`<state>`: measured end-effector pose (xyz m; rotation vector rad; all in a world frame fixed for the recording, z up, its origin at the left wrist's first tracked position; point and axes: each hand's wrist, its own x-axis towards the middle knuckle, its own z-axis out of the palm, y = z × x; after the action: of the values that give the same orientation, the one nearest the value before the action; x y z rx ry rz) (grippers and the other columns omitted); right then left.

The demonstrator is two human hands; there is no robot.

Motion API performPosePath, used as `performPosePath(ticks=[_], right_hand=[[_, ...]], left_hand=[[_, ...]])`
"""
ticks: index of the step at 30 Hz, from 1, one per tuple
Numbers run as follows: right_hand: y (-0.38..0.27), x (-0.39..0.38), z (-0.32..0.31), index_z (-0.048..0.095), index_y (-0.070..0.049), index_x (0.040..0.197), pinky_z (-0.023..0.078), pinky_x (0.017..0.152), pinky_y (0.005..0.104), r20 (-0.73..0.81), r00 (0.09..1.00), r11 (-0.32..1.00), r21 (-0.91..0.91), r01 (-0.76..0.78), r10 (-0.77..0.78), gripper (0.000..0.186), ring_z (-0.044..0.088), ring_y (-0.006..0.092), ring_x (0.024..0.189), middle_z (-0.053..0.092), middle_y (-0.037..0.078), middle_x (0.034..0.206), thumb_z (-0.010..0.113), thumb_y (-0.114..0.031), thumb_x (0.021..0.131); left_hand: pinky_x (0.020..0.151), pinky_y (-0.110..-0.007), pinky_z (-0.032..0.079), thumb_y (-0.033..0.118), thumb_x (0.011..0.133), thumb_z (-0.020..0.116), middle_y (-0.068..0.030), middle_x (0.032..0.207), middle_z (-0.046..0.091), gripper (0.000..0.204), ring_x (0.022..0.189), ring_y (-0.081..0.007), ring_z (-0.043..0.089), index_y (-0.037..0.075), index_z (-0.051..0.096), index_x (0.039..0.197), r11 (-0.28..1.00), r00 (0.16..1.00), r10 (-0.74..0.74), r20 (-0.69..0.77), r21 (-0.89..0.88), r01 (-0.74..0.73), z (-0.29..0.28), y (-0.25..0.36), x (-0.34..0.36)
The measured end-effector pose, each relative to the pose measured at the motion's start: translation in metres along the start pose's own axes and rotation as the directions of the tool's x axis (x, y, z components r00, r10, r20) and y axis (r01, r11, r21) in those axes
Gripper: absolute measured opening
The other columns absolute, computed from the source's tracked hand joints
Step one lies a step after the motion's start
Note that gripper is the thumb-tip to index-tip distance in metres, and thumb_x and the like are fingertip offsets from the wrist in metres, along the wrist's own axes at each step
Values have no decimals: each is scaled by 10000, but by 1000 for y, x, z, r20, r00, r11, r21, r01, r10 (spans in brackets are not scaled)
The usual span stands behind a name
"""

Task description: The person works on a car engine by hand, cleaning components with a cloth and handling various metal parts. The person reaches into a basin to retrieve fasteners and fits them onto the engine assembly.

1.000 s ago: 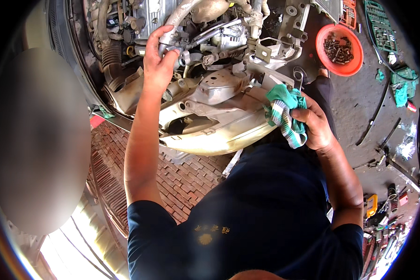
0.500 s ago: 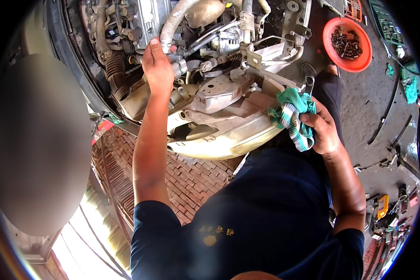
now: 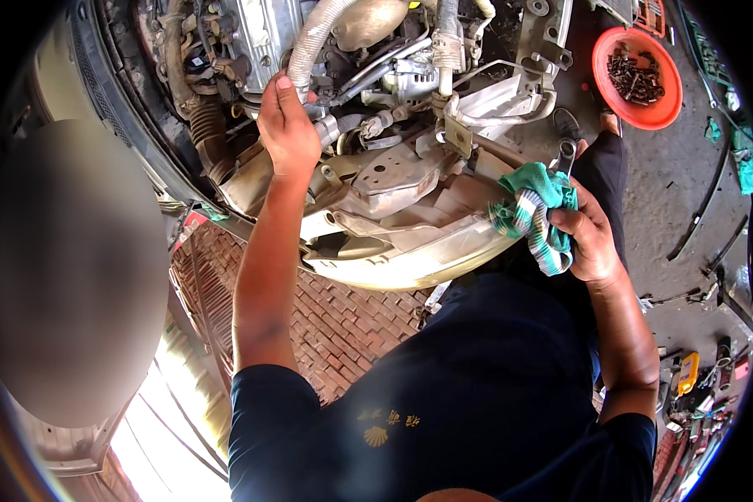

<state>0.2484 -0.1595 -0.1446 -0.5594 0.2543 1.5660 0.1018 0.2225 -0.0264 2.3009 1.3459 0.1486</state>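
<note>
Hose (image 3: 313, 42), pale, ribbed, tubular: curves over engine bay (image 3: 134, 155) beyond its near edge | Left fingers (image 3: 285, 87): wrapped round hose end | Right fingers (image 3: 590, 207): grip soft, bunched green-striped cloth (image 3: 530, 209); shiny ring-ended tool (image 3: 566, 152) protrudes | Step, judged: hose handling; next move likely calls for steady left hold

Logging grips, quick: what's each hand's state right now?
Left hand: closed around the ribbed hose.
Right hand: closed, holding a green-and-white cloth and ring-ended tool.
</note>
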Motion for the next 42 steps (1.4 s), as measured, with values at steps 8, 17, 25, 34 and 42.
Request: performPosePath(ticks=[8,17,25,34,42], right_hand=[[-14,8,-2,584,32,1363,513,957,287,-29,999,999,23,22,-22,456,666,141,1026,710,70,1165,604,-109,929],[-38,7,1,578,36,1358,522,931,281,-38,999,1000,-21,16,-16,456,670,139,1005,713,70,1154,616,-137,938],[-51,6,-6,510,36,1489,521,1002,307,-124,991,999,-27,40,-43,530,671,155,1095,702,77,1239,563,-53,970],[-132,-33,33,520,64,1455,528,999,353,-236,945,916,-381,127,-229,641,683,208,1136,687,150,1298,465,-452,1078],[-52,-8,233,657,-40,1215,587,780,470,595,794,-106,-788,607,121,296,721,374,882,713,176,1060,705,-232,995]], left_hand=[[676,-358,488,367,1134,417,-107,823,683,480,729,-198,620,-29,662,1251,992,998,60,14,108,-61,3,15,3],[681,-364,496,362,1135,410,-95,807,654,456,719,-196,615,-20,652,1192,989,994,-89,61,125,81,4,16,1],[555,-262,369,409,1116,447,-46,882,705,525,605,-65,430,-3,648,1373,997,999,-55,3,-46,55,6,8,-2],[1022,-407,496,474,1137,303,-219,1280,713,664,1138,-281,681,-38,656,1368,901,999,-41,-19,-432,28,-24,-5,-1],[1024,-429,489,342,1126,432,-247,1294,671,517,1158,-312,662,-101,589,1341,783,869,-166,-465,-598,-170,-101,6,-184]])
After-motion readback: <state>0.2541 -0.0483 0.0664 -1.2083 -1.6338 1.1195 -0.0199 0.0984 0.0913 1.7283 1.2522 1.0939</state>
